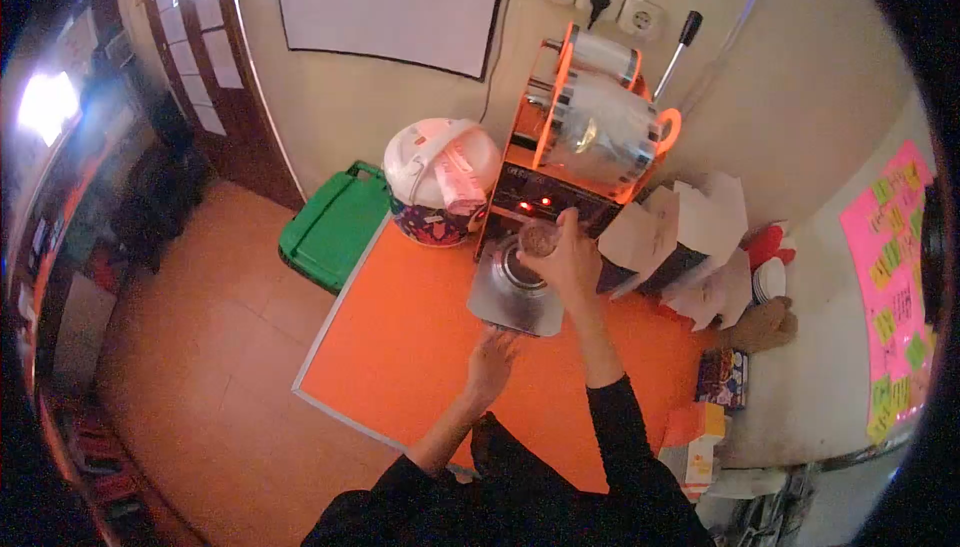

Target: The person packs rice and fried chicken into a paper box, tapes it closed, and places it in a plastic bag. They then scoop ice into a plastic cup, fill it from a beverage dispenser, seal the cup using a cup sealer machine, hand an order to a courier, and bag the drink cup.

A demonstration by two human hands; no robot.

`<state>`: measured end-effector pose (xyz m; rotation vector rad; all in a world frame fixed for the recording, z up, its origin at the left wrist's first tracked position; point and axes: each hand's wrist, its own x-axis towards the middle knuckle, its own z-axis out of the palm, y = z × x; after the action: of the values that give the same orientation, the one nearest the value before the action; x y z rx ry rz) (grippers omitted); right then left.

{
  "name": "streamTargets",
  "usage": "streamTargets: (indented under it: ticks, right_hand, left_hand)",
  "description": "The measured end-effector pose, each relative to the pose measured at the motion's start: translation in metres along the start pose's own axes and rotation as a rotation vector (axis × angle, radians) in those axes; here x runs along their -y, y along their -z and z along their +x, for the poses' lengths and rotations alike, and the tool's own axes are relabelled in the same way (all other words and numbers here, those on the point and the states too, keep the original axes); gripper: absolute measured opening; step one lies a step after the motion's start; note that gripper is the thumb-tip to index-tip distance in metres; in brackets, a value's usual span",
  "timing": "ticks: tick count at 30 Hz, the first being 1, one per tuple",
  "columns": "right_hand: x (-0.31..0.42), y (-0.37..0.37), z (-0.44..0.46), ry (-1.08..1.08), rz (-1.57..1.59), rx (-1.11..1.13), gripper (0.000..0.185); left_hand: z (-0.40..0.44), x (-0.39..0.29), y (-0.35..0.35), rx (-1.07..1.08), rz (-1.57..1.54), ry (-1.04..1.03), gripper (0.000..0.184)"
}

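Note:
An orange cup sealing machine (575,187) stands on the orange table, with clear film rolls on top and two red lights lit. Its metal sliding tray (498,292) sticks out at the front and has a round cup hole. My right hand (575,265) is closed around the rim of a clear plastic cup (538,238), held at or just over that hole. Whether the cup touches the tray I cannot tell. At the tray's front edge is my left hand (490,365), its fingers stretched towards the edge and nothing visible in them.
Left of the machine stands a rice cooker (440,172) with a pink packet on its lid. A green lidded bin (338,227) is beside the orange table (400,317). White boxes (680,227), a blue box (722,379) and a yellow-white carton (705,442) line the right side.

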<state>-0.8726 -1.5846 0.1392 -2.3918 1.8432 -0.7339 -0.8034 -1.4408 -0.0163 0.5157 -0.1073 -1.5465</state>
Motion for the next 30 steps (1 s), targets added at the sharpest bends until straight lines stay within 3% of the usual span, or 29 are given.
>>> streamTargets:
  ticks: [4,7,9,13,16,20,22,24,27,29,30]
  right_hand:
    - [-0.010,-0.023,-0.007,0.010,0.077,0.090,0.076]
    - [-0.026,-0.052,-0.016,0.063,0.148,0.037,0.075]
    - [-0.029,-0.062,-0.018,0.035,0.156,0.061,0.090]
    - [-0.035,-0.068,-0.026,0.026,0.217,0.136,0.095]
    - [-0.035,-0.068,-0.031,0.077,0.166,0.040,0.099]
    - [-0.002,0.007,-0.008,0.552,0.070,-0.522,0.091]
    - [0.045,0.076,0.015,0.502,-0.176,-0.630,0.091]
    - [0.063,0.107,0.056,0.598,-0.330,-0.632,0.099]
    - [0.045,0.113,0.120,0.676,-0.441,-0.453,0.109]
    - [0.072,0.138,0.126,0.317,-0.516,0.084,0.107]
    - [0.061,0.139,0.138,0.337,-0.536,0.097,0.107]
  left_hand:
    - [0.008,0.013,0.015,-0.032,-0.020,-0.025,0.034]
    - [0.006,0.021,0.023,-0.004,-0.061,-0.039,0.048]
    - [0.006,0.025,0.022,-0.043,-0.035,-0.074,0.046]
    - [0.004,0.029,0.021,-0.058,-0.023,-0.096,0.050]
    - [0.004,0.029,0.018,-0.063,-0.005,-0.110,0.051]
    - [0.005,0.029,0.016,-0.076,-0.015,-0.134,0.055]
    - [0.002,0.031,0.015,-0.078,-0.021,-0.160,0.056]
    - [0.000,0.024,0.006,-0.050,0.017,-0.162,0.059]
    - [0.005,0.031,0.015,-0.067,0.002,-0.128,0.062]
    - [0.009,0.032,0.016,-0.062,-0.020,-0.143,0.064]
    - [0.009,0.034,0.015,-0.051,-0.010,-0.143,0.066]
